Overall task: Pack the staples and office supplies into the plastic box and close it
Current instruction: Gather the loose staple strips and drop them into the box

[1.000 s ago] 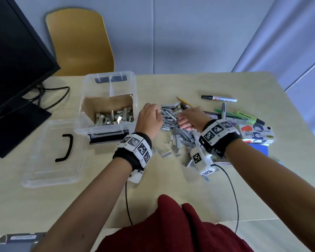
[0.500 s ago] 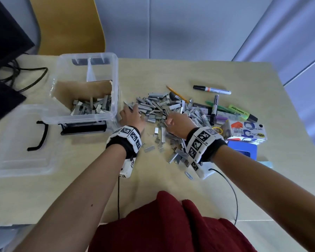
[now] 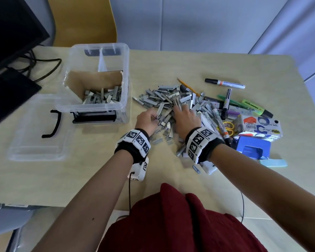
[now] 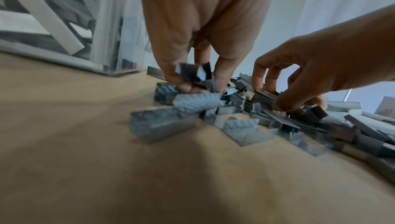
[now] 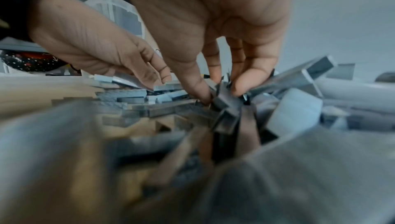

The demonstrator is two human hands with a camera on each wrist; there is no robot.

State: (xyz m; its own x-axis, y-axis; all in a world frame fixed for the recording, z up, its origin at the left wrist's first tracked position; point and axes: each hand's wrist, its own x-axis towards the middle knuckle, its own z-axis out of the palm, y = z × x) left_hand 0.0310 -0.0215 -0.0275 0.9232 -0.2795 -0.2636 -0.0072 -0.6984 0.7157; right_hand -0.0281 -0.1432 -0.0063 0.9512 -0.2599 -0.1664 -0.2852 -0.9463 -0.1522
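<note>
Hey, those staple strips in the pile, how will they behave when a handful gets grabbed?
The staple strips look stiff and smooth, so some would likely slip from the left hand. Short broken pieces suggest strips snap apart easily. Flat-sided, they should slide rather than roll.

tape box [image 3: 261, 126]: "HBW Office", "TAPE DISPENSER" | other labels illegible

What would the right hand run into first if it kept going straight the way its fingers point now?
The right hand points away from the person into the pile of staple strips, which its fingers already pinch. Beyond the pile lies a pencil, then bare table, though depth is uncertain.
</note>
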